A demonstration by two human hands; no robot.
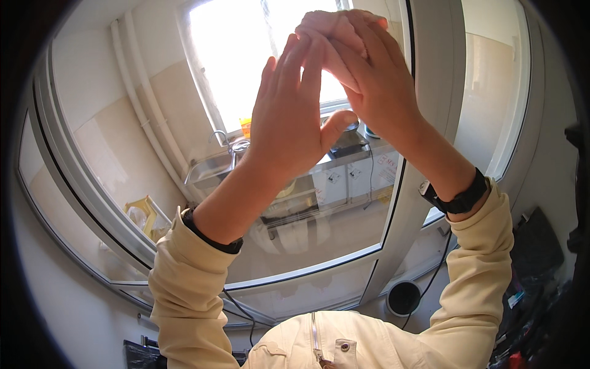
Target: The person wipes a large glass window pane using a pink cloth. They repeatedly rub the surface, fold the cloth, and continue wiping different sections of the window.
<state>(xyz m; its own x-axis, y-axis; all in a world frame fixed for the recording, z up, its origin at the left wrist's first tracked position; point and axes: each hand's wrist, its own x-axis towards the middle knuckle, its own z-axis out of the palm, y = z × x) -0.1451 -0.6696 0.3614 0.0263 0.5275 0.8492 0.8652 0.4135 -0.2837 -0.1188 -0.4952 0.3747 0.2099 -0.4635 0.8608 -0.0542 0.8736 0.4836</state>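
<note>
A pink cloth (332, 50) is bunched under the fingers of my right hand (380, 78), high up against the bright window seen beyond the glass. My left hand (290, 106) is raised beside it, palm away from me, its fingertips touching the cloth's left edge and its thumb held out to the right. Both hands are in front of a glass pane (350, 235) in a white frame; whether the palms touch the glass I cannot tell. Black bands circle both wrists.
Through the glass show a steel sink (212, 169) with a tap, a counter with boxes below, white pipes (138, 92) and a yellow rack (143, 212). On my side, a round bin (403, 298) stands on the floor by a black cable, and dark bags lie at the right.
</note>
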